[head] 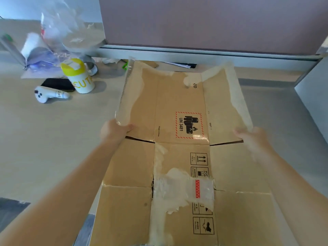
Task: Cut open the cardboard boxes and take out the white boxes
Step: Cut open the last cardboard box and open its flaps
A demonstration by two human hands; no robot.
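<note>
A flattened brown cardboard box (179, 103) lies spread out in front of me, with torn tape patches and a red-bordered UN 3481 battery label on it. My left hand (115, 128) grips its left edge, thumb on top, where clear tape hangs off. My right hand (252, 135) holds the right edge, thumb lying on the cardboard. The far flaps tilt up off the desk. No white box is in view.
A yellow-lidded white bottle (79, 77), a white controller (49, 95) and a black phone (58, 84) sit at the left. Crumpled clear plastic (60, 23) is piled behind them. A purple partition (213, 22) closes the back; a grey wall (312, 93) stands at the right.
</note>
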